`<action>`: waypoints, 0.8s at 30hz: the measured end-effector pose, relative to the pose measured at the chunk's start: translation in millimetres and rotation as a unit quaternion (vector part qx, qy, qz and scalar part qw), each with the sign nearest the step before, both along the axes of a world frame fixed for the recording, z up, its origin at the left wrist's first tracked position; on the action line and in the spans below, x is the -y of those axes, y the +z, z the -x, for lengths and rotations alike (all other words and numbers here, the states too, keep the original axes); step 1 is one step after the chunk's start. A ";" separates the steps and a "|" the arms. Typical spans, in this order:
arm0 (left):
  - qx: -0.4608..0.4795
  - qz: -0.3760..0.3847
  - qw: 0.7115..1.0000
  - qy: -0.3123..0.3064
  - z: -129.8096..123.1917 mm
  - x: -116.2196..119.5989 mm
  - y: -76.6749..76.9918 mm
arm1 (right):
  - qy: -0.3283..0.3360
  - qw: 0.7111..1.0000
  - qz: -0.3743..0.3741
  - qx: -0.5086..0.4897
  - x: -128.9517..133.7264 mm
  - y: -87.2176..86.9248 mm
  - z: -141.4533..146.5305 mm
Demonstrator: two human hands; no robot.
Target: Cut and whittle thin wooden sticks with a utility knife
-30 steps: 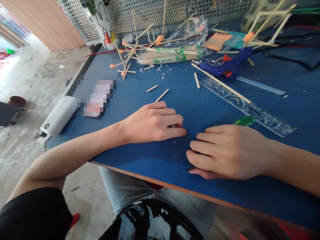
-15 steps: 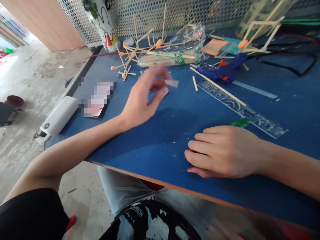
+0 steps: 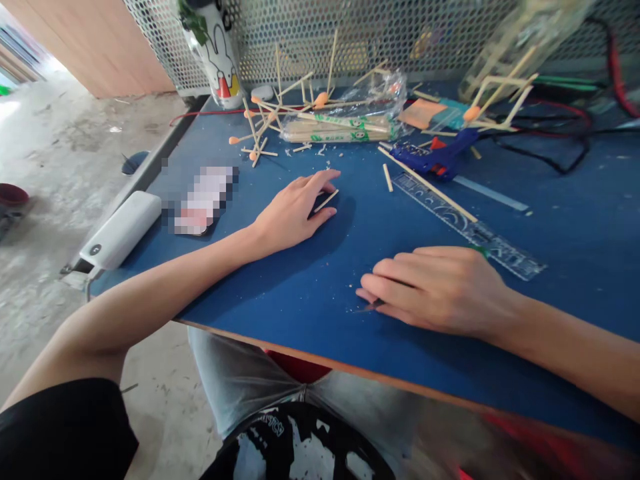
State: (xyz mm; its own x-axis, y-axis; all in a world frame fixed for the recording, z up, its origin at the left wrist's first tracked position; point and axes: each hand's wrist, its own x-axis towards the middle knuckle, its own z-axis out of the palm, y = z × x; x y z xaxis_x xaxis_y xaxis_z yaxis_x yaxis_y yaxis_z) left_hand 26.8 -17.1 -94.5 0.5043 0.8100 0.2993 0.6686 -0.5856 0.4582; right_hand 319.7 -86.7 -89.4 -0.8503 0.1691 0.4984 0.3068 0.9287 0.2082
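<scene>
My left hand (image 3: pixel 293 210) rests on the blue table with thumb and fingers apart. A short wooden stick (image 3: pixel 327 201) lies in the gap between thumb and forefinger, apparently let go. Nearer the front edge, my right hand (image 3: pixel 440 290) is closed around a knife (image 3: pixel 367 308), mostly hidden by the palm. Its thin, dark blade tip pokes out under the fingers, and a bit of green shows behind the knuckles. Beyond that hand lies a clear ruler (image 3: pixel 515 257), with a long wooden stick (image 3: pixel 435 189) across it and a short cut piece (image 3: pixel 388 178) beside it.
A blue glue gun (image 3: pixel 435 157) lies behind the ruler. Stick frames with orange balls (image 3: pixel 321 101) and bagged chopsticks (image 3: pixel 345 130) line the back. At left are a phone (image 3: pixel 203 200) and a white device (image 3: pixel 123 230). Cables (image 3: pixel 560 160) run at right.
My left hand has come down to the table and opened, leaving the small stick between thumb and forefinger. The right hand has turned slightly, and more of the blade tip shows. The view has shifted a little.
</scene>
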 end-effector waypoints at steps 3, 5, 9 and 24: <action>0.066 0.017 0.998 -0.014 0.3 -3.4 1.5 | -0.108 0.994 -0.020 -0.003 -10.2 2.3 -0.3; 0.106 0.041 0.993 -0.025 0.3 -5.3 0.6 | -0.188 0.982 -0.010 -0.007 -30.7 3.2 -5.1; 0.149 0.066 0.986 -0.032 2.4 -10.2 -2.6 | -0.307 0.949 0.038 -0.056 -100.7 11.0 -20.7; 0.142 0.051 0.988 -0.038 0.0 -10.1 -2.1 | -0.398 0.860 0.294 0.125 -179.8 18.2 -12.0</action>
State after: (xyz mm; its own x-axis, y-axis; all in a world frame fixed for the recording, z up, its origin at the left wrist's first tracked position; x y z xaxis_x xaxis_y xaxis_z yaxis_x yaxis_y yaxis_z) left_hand 26.8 -7.1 -96.7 0.4724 0.8060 0.3568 0.4606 -0.5709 0.6797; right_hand 331.7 93.1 -71.2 -0.4160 0.9078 -0.0543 0.9083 0.4119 -0.0725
